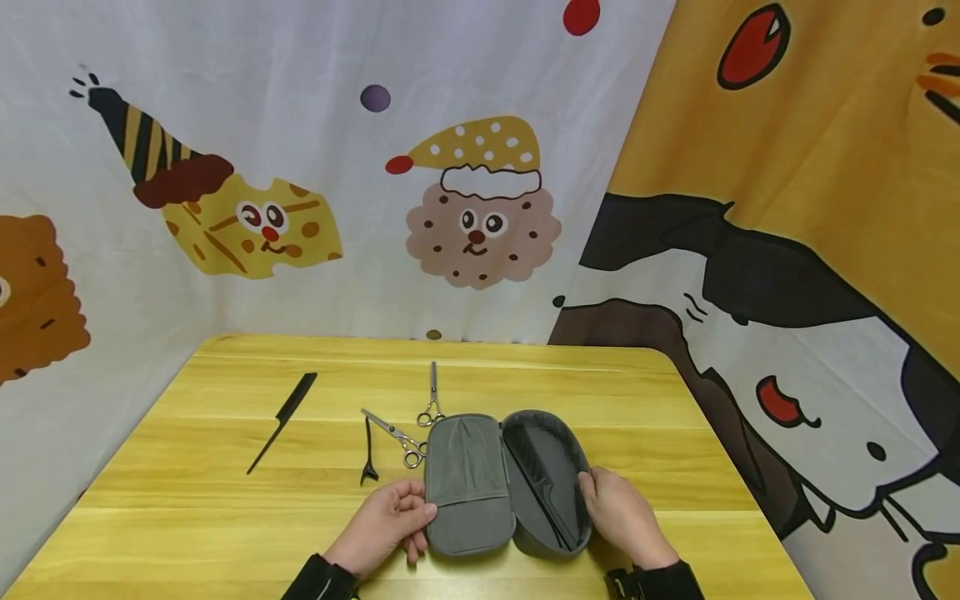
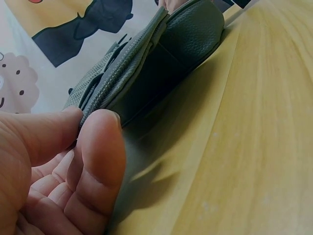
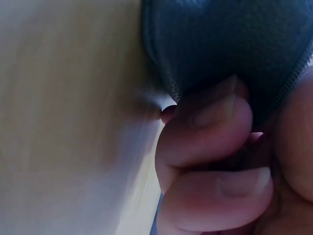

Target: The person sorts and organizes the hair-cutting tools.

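A grey zip case [image 1: 471, 527] lies unfolded near the front of the table, its two halves side by side. My left hand [image 1: 384, 523] pinches the outer edge of the flat left half between thumb and index finger; the left wrist view shows this grip on the zipper edge [image 2: 124, 73]. On the other side, my right hand [image 1: 624, 515] holds the rim of the deeper right half, thumb over the edge and fingers against the outer wall [image 3: 220, 44]. Inside that half rests a black comb [image 1: 536, 471], slanted; other dark items beside it are hard to tell apart.
Left of the case, a black tail comb [image 1: 288, 410] lies on the wooden table [image 1: 187, 517]. Closer in are a black hair clip [image 1: 368, 450] and a pair of scissors [image 1: 393, 432]. Another pair [image 1: 432, 392] lies behind the case. A printed curtain [image 1: 300, 100] hangs behind.
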`<state>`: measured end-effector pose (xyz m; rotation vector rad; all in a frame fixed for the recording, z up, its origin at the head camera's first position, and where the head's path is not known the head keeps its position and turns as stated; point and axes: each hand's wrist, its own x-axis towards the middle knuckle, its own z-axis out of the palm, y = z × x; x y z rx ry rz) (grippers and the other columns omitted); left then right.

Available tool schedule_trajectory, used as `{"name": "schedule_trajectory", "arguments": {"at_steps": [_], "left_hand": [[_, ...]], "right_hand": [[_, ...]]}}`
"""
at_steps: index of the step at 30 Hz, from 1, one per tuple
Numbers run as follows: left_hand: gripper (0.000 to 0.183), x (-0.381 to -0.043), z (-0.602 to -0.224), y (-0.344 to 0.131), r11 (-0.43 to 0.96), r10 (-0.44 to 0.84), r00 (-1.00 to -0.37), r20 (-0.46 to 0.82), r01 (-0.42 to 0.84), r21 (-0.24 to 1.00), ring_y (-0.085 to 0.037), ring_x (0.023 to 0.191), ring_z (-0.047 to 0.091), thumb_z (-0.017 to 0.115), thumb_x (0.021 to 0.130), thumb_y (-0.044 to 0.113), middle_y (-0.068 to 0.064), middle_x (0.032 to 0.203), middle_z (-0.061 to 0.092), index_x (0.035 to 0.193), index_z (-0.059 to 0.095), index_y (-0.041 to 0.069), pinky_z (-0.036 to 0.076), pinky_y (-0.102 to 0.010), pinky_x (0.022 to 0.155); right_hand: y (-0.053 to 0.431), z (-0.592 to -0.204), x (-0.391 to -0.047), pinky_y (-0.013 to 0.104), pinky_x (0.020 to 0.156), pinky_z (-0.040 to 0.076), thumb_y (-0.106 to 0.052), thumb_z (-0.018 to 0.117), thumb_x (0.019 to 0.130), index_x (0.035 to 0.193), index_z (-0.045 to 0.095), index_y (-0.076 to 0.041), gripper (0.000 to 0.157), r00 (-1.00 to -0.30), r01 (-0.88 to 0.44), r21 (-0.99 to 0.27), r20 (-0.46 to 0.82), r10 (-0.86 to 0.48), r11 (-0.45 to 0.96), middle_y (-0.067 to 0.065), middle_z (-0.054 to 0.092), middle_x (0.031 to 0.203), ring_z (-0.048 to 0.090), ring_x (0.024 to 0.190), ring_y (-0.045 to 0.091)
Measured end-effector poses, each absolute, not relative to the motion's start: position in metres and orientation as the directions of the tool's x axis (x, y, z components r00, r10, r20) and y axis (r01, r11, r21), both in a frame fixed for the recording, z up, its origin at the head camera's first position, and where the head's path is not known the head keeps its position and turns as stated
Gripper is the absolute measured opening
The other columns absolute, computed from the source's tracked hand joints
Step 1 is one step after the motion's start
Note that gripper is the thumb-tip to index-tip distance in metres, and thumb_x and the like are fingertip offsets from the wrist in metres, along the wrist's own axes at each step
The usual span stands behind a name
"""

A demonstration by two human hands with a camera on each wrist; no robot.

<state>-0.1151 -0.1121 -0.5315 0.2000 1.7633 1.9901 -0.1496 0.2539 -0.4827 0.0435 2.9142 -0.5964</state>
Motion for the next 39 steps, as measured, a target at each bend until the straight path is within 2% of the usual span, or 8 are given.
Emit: {"name": "schedule_trajectory", "arguments": {"at_steps": [5,11,14,19,22,29,34,39], "left_hand": [[0.054,-0.115,-0.531,-0.112,-0.063,0.434,-0.878,-0.201,-0.252,0.966,-0.014,0.068,0.069,0.07,0.105,0.02,-0.007,0.094,0.07,0.141,0.046,-0.014,0.06,-0.027,0.058],[0.054,-0.114,-0.53,-0.112,-0.066,0.439,-0.878,-0.193,-0.246,0.967,-0.014,0.068,0.069,0.07,0.105,0.019,-0.007,0.093,0.07,0.14,0.046,-0.014,0.06,-0.026,0.058],[0.053,-0.114,-0.529,-0.112,-0.064,0.439,-0.878,-0.19,-0.242,0.968,-0.014,0.067,0.068,0.07,0.106,0.019,-0.007,0.092,0.07,0.14,0.046,-0.015,0.06,-0.026,0.058],[0.053,-0.114,-0.529,-0.111,-0.059,0.44,-0.877,-0.192,-0.242,0.968,-0.014,0.067,0.068,0.069,0.106,0.019,-0.007,0.092,0.07,0.14,0.046,-0.014,0.06,-0.027,0.058],[0.053,-0.115,-0.529,-0.111,-0.059,0.441,-0.877,-0.193,-0.243,0.968,-0.014,0.067,0.069,0.069,0.106,0.02,-0.007,0.092,0.069,0.14,0.046,-0.014,0.06,-0.027,0.058],[0.053,-0.116,-0.529,-0.108,-0.043,0.431,-0.881,-0.194,-0.235,0.971,-0.015,0.066,0.068,0.069,0.106,0.02,-0.007,0.092,0.069,0.141,0.046,-0.014,0.06,-0.027,0.057],[0.056,-0.113,-0.525,-0.107,0.074,0.365,-0.905,-0.22,-0.207,0.976,-0.017,0.063,0.065,0.073,0.104,0.025,-0.007,0.089,0.068,0.14,0.05,-0.011,0.058,-0.031,0.051],[0.042,-0.11,-0.513,-0.114,0.318,0.162,-0.975,-0.154,-0.096,0.943,-0.014,0.062,0.062,0.077,0.1,0.028,-0.003,0.09,0.072,0.128,0.066,0.0,0.053,-0.028,0.051]], "right_hand": [[0.255,-0.486,-0.151,0.036,0.064,0.04,-0.028,0.046,0.114,0.099,0.063,-0.007,0.032,-0.981,0.087,-0.409,-0.195,0.006,0.908,0.007,0.058,0.081,0.053,0.072,0.02],[0.258,-0.489,-0.154,0.041,0.073,0.052,-0.031,0.048,0.114,0.121,0.063,0.005,0.04,-0.973,0.114,-0.465,-0.229,0.005,0.878,0.016,0.068,0.105,0.062,0.088,0.024],[0.261,-0.491,-0.155,0.042,0.075,0.053,-0.034,0.049,0.114,0.124,0.062,0.006,0.043,-0.971,0.121,-0.478,-0.24,0.003,0.87,0.019,0.069,0.11,0.065,0.092,0.025],[0.265,-0.495,-0.156,0.04,0.071,0.048,-0.038,0.046,0.115,0.116,0.062,0.001,0.041,-0.969,0.116,-0.474,-0.246,-0.004,0.873,0.014,0.066,0.1,0.06,0.086,0.023],[0.264,-0.492,-0.154,0.04,0.071,0.046,-0.031,0.047,0.114,0.113,0.061,-0.001,0.033,-0.966,0.132,-0.493,-0.258,0.0,0.86,0.012,0.063,0.095,0.058,0.084,0.023],[0.263,-0.49,-0.153,0.039,0.072,0.047,-0.028,0.047,0.114,0.118,0.061,0.001,0.032,-0.965,0.141,-0.483,-0.262,0.011,0.864,0.011,0.065,0.099,0.059,0.086,0.022],[0.264,-0.492,-0.153,0.04,0.074,0.05,-0.028,0.047,0.114,0.122,0.061,0.002,0.034,-0.963,0.149,-0.49,-0.268,0.014,0.859,0.013,0.068,0.104,0.063,0.09,0.022],[0.262,-0.492,-0.154,0.041,0.074,0.049,-0.029,0.046,0.114,0.121,0.061,0.0,0.033,-0.961,0.147,-0.5,-0.275,0.004,0.854,0.011,0.066,0.102,0.062,0.089,0.022]]}}
